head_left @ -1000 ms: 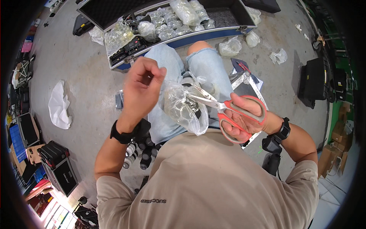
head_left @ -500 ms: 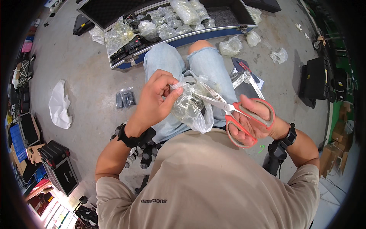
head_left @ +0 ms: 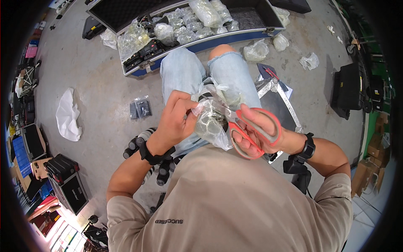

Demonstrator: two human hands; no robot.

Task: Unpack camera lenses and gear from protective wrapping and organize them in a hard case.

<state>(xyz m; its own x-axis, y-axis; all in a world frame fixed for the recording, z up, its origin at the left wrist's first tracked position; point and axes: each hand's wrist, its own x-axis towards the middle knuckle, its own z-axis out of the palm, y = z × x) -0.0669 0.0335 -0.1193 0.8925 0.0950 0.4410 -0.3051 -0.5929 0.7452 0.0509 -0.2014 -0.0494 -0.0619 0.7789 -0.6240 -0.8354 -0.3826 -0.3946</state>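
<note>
My left hand [head_left: 178, 115] pinches the edge of a clear plastic wrapping [head_left: 212, 126] above my lap. Inside the plastic is something with dark and grey parts, mostly hidden, so its kind is unclear. In my right hand [head_left: 256, 130] are scissors [head_left: 268, 122] with red and grey handles, my fingers through the loops. Their blades point up and left into the plastic and are partly covered by it.
Beyond my knees an open blue-edged case [head_left: 201, 40] holds several plastic-wrapped items. A small bag of black pieces [head_left: 140, 108] and a white sheet [head_left: 67, 115] lie on the floor to the left. Black lens-like cylinders [head_left: 163, 173] stand by my left forearm; a silver-edged case [head_left: 279, 101] sits to the right.
The scissors have moved left and deeper into the plastic, and their handles have come closer together. My left hand has shifted slightly down and still grips the wrapping.
</note>
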